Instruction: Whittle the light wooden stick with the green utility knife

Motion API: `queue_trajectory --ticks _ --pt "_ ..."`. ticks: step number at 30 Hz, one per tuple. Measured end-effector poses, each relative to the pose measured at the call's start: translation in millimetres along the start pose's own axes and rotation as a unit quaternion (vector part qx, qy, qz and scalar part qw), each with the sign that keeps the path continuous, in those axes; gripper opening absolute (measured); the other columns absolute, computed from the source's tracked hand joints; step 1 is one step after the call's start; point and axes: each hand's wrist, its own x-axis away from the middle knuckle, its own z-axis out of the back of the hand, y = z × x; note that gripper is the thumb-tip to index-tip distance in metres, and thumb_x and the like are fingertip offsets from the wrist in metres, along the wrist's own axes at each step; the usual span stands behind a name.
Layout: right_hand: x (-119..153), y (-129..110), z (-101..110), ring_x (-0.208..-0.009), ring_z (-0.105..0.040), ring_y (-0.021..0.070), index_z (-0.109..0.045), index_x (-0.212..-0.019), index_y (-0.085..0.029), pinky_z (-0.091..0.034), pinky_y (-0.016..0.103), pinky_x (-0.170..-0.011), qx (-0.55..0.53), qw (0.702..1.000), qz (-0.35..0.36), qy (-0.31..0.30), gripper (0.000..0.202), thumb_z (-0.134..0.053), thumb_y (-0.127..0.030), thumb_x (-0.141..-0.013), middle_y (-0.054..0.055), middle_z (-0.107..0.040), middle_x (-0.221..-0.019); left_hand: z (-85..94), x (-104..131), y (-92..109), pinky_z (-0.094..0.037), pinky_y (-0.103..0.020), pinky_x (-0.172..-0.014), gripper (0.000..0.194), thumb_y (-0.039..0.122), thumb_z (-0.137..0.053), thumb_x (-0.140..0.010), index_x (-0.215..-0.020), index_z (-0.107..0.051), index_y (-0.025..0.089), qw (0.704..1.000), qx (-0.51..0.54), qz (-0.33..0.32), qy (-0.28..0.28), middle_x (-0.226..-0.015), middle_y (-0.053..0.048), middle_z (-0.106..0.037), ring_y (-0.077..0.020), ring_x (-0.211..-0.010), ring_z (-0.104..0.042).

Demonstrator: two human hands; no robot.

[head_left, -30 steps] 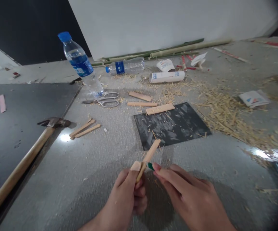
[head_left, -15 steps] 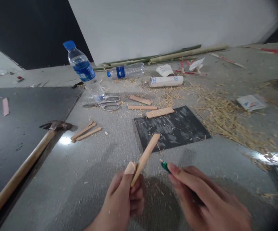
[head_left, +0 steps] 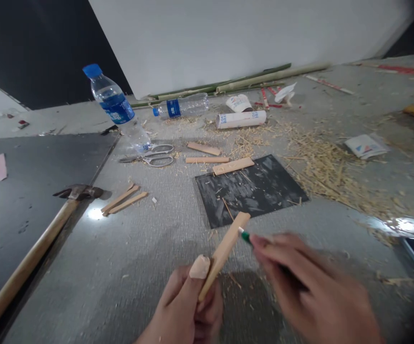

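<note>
Low in front of me, the left hand [head_left: 187, 303] is folded round the lower end of a flat wooden strip [head_left: 224, 255], its thumb, wrapped in a tan covering [head_left: 200, 266], pressed along the near side. The strip slants up and away to the right, held off the floor. Beside it, the right hand [head_left: 310, 282] is blurred, its fingers pinched closed round a small green cutter [head_left: 245, 236].

Half a second ago that cutter stood clear of the wood; now its pale tip is up at the strip's far part, against or just beside the right edge — I can't tell whether it bites. I'd judge the tool is back on the work, higher than where it was a second ago, close to the thumb.

Just beyond the strip's tip lies a scuffed black sheet [head_left: 257, 193], with one short wooden piece [head_left: 233, 166] across its far edge and two more past that. Left of these are slender sticks [head_left: 126, 203], a hammer [head_left: 31, 259] and scissors [head_left: 145, 156]; to the right, heaped shavings [head_left: 330, 167]. Farther back — a standing water bottle [head_left: 118, 111], another lying flat, and bamboo poles [head_left: 253, 81] along the wall.
</note>
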Motion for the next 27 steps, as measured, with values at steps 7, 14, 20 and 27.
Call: queue_trajectory --ticks 7,14,20,27 --pt "-10.1 2.6 13.9 -0.072 -0.070 0.0128 -0.066 -0.101 -0.026 -0.055 0.022 -0.065 0.018 0.996 -0.059 0.068 0.009 -0.058 -0.022 -0.099 0.000 -0.074 -0.094 0.3 -2.2 -2.0 -0.009 -0.016 -0.030 0.071 0.085 -0.065 -0.070 -0.055 -0.035 0.022 1.000 0.000 0.015 0.004 -0.042 0.011 -0.025 -0.0017 -0.032 -0.014" --pt "-0.7 -9.5 6.7 -0.078 -0.073 0.0122 -0.064 -0.104 -0.028 -0.056 0.019 -0.067 -0.024 0.998 -0.029 0.045 0.012 -0.058 -0.018 -0.099 0.000 -0.073 -0.094 -8.6 0.4 7.4 -0.011 -0.014 -0.028 0.076 0.080 -0.079 -0.057 -0.050 -0.031 0.022 1.000 0.020 -0.004 0.006 -0.039 0.012 -0.023 0.0003 -0.030 -0.014" --pt "1.1 -11.7 1.5 -0.075 -0.074 0.0105 -0.063 -0.103 -0.027 -0.056 0.016 -0.063 -0.060 0.998 0.001 0.005 0.010 -0.058 -0.020 -0.099 0.000 -0.072 -0.091 -6.5 -2.7 1.8 -0.014 -0.012 -0.028 0.075 0.080 -0.078 -0.059 -0.050 -0.032 0.021 1.000 0.029 -0.005 -0.011 -0.039 0.012 -0.026 0.0005 -0.030 -0.016" --pt "0.7 -10.2 -2.3 -0.076 -0.074 0.0087 -0.064 -0.106 -0.028 -0.056 0.015 -0.065 -0.080 0.997 0.007 -0.012 0.011 -0.057 -0.022 -0.101 -0.002 -0.072 -0.094 0.2 -3.9 -5.5 -0.045 -0.015 -0.040 0.053 0.064 -0.069 -0.086 -0.067 -0.050 0.019 0.992 0.014 -0.095 -0.079 -0.049 0.005 -0.048 -0.0052 -0.039 -0.043"
